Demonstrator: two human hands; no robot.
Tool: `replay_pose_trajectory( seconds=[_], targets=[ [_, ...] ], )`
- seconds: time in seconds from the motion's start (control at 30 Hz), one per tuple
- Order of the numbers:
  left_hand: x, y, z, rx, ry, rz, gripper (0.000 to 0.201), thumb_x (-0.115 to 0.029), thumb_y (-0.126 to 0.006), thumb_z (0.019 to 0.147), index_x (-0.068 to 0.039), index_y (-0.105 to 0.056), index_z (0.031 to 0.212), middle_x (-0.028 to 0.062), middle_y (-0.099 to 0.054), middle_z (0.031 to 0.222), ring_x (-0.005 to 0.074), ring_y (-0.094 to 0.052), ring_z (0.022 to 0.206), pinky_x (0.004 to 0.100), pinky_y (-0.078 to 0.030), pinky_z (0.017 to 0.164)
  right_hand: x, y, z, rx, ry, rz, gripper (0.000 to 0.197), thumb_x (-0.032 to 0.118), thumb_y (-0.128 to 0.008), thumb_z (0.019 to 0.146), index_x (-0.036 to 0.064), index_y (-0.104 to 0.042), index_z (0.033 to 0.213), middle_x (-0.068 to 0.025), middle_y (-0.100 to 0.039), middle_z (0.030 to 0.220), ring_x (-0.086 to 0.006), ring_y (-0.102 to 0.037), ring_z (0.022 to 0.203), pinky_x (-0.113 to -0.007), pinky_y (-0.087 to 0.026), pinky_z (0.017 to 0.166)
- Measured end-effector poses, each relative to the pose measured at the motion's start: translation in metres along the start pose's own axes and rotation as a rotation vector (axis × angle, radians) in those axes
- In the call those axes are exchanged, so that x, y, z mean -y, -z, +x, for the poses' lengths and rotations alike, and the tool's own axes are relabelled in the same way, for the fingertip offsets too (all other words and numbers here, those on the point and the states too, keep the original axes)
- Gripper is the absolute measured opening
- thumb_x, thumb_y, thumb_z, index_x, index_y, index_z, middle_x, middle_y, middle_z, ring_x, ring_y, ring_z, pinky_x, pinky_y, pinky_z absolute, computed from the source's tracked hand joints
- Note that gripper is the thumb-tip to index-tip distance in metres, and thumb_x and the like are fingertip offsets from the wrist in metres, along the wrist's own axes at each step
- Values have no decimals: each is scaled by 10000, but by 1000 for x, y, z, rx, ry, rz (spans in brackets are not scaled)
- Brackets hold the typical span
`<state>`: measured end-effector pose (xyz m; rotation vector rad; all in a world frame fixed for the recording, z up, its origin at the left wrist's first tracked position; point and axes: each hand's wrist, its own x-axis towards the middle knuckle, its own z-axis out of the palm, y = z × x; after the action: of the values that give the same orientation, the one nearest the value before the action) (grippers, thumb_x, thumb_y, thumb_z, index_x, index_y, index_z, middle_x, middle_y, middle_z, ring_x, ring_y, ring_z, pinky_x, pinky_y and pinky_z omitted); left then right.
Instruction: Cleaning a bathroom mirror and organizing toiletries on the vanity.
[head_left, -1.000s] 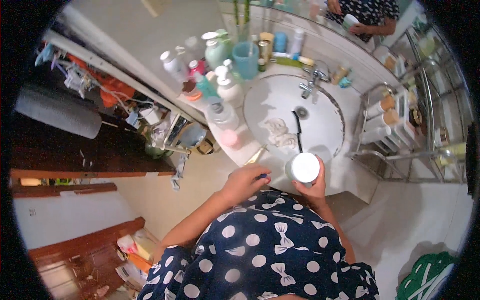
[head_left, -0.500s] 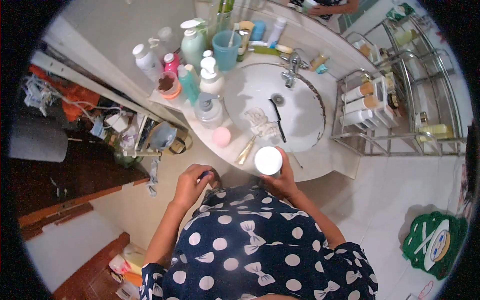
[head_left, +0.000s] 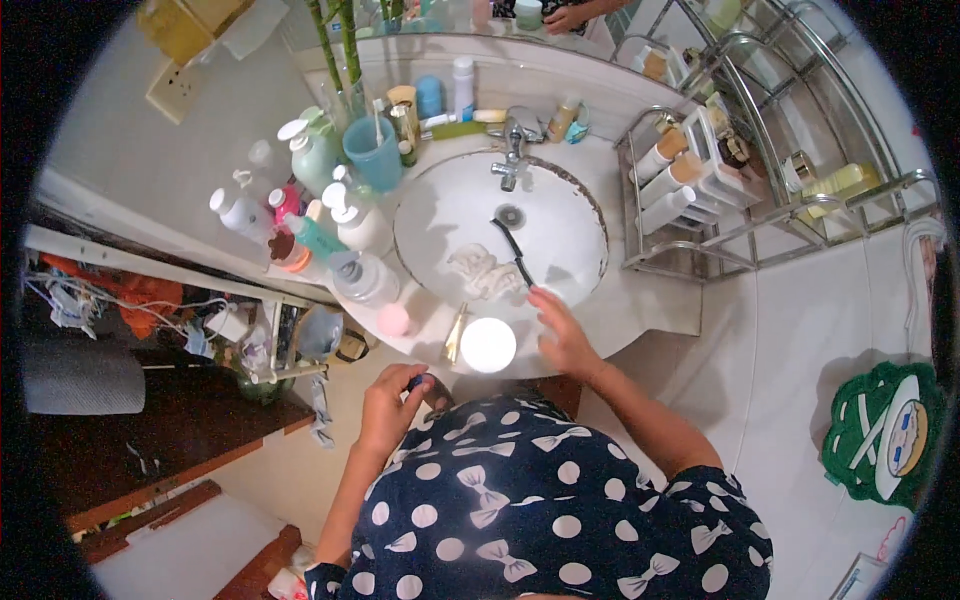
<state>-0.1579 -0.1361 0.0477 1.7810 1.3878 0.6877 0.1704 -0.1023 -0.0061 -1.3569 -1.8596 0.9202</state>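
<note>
My left hand (head_left: 390,408) is closed in front of my body, with a small dark blue thing (head_left: 416,382) showing between thumb and fingers; its kind is hard to make out. A round white-topped jar (head_left: 488,345) stands on the counter's front edge, free of both hands. To its right, my right hand (head_left: 562,335) reaches toward the sink with fingers stretched out. Its fingertips are at the near end of a slim black stick-like tool (head_left: 514,250); I cannot tell if they touch it. Beside that tool lies a crumpled whitish cloth (head_left: 480,272) in the white sink (head_left: 425,215).
A gold tube (head_left: 454,336) and a pink round item (head_left: 394,320) lie left of the jar. Pump bottles (head_left: 362,228) and a blue cup (head_left: 372,155) crowd the counter's left. The faucet (head_left: 512,150) is behind the basin; a metal rack (head_left: 690,262) stands right.
My right hand has let go of the white-topped jar, now on the counter edge, and has moved toward the black tool. My left hand still holds the dark blue thing. The view has shifted.
</note>
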Motion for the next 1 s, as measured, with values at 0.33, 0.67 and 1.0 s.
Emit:
replay_pose_trajectory(
  seconds=[0.33, 0.67, 1.0],
  targets=[
    [-32, -3, -10, -197, 116, 1, 245, -26, -689, 809, -2, -648, 1049, 151, -649, 919, 244, -659, 788, 313, -519, 712, -49, 60, 254, -569, -39, -240, 495, 178, -620, 843, 38, -473, 1295, -212, -579, 1167, -284, -618, 977, -359, -480, 864],
    [-16, -18, -24, -307, 222, -129, 214, -9, -670, 832, 20, -639, 1042, 134, -654, 911, 202, -674, 804, 289, -533, 736, -226, 89, 394, -292, -205, -326, 175, 20, -474, 869, -22, -531, 1029, -136, -589, 800, -220, -601, 627, -339, -546, 544],
    [-13, -19, -10, -231, 192, -133, 213, -16, -669, 833, 12, -645, 1042, 130, -653, 909, 200, -670, 809, 289, -527, 739, -109, 81, 294, -637, -369, 419, 365, -9, -473, 850, -29, -450, 1214, -159, -607, 899, -202, -603, 646, -314, -519, 537]
  ],
)
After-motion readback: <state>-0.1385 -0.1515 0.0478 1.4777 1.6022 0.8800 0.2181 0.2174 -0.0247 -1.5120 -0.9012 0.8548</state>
